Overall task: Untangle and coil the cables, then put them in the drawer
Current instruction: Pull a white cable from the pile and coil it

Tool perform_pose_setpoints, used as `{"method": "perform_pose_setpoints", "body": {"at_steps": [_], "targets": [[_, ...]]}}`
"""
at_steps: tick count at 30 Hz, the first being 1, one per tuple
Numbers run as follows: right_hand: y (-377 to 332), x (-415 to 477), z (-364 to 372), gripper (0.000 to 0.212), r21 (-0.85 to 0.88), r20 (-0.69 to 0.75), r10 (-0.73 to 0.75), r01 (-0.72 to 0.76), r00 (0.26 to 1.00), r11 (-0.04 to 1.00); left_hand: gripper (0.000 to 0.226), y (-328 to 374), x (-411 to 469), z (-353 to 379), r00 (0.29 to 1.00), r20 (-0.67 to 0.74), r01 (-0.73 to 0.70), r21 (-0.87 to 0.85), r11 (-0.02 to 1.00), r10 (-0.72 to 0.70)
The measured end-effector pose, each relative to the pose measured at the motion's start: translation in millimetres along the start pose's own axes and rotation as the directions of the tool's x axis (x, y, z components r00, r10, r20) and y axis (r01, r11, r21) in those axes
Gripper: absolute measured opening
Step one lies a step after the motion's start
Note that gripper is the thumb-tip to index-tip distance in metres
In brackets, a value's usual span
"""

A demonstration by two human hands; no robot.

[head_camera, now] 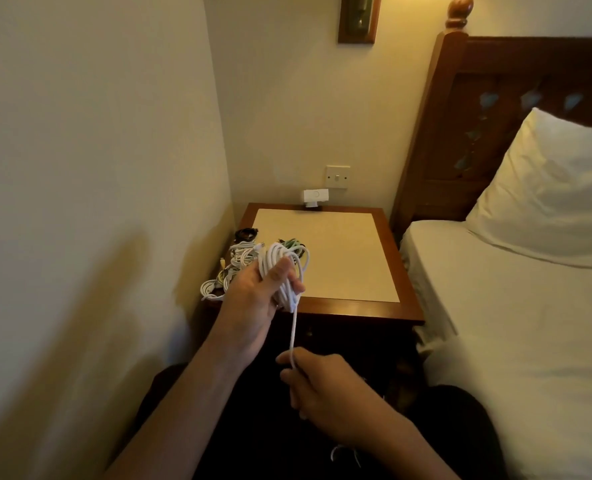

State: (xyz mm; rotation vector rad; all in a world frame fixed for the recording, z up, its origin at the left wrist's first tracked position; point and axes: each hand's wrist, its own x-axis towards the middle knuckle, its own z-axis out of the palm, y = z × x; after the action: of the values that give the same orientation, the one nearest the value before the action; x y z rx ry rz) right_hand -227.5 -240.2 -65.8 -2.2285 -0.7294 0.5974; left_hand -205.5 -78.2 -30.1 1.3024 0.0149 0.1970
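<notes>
White cable [280, 271] bunched into loops, left hand [253, 299] curled tight around the bundle in the middle of the frame, thumb across the front. One strand [293, 327] drops straight down from it into the right hand [325, 386], lower centre, pinched between fingers and thumb. That line looks taut, and that's the danger, I'd say: tug too hard and the loops could slide off the fingers and spring open. Slack grip up top, same result. Just behind the coil, at the left edge of the bedside table [356, 306], sits the heap of other cables [232, 261], white, green, a black one beyond. One loop hangs near the edge, and a careless forearm could drag it off. Drawer below is lost in shadow.
</notes>
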Motion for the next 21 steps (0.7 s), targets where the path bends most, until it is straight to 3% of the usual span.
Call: {"method": "perform_pose_setpoints", "body": {"at_steps": [3, 5, 8, 11, 13, 16, 21], "targets": [[-25, -7, -6, 0.017, -0.139, -0.012, -0.053, 0.051, 0.999, 0.989, 0.049, -15, -4, 4, 0.999, 0.045, -0.043, 0.354, 0.934, 0.029], [-34, -10, -22, 0.024, -0.235, -0.074, -0.107, 0.086, 0.992, 0.968, 0.059, -24, -10, 1, 0.994, 0.086, 0.038, 0.315, 0.948, -0.068], [-39, -9, -52, 0.022, -0.220, -0.116, -0.107, 0.080, 0.987, 0.972, 0.074, -33, -20, -11, 0.961, 0.185, 0.180, 0.153, 0.972, -0.207], [-37, -4, -77, 0.009, -0.099, -0.122, -0.105, 0.093, 0.987, 0.991, 0.093, -38, -32, -14, 0.928, 0.272, 0.189, 0.250, 0.950, -0.256], [-31, 1, -92, 0.005, -0.044, -0.164, -0.134, 0.129, 0.977, 0.991, 0.081, -39, -39, -15, 0.906, 0.309, 0.201, 0.290, 0.936, -0.290], [-12, 6, -102, 0.007, 0.102, -0.268, -0.159, 0.192, 0.950, 0.976, 0.028, -32, -57, -16, 0.875, 0.407, 0.086, 0.403, 0.911, -0.263], [41, 22, -67, 0.012, 0.313, -0.356, -0.093, 0.212, 0.930, 0.926, 0.023, -19, -61, -15, 0.905, 0.367, 0.112, 0.280, 0.953, -0.214]]}}
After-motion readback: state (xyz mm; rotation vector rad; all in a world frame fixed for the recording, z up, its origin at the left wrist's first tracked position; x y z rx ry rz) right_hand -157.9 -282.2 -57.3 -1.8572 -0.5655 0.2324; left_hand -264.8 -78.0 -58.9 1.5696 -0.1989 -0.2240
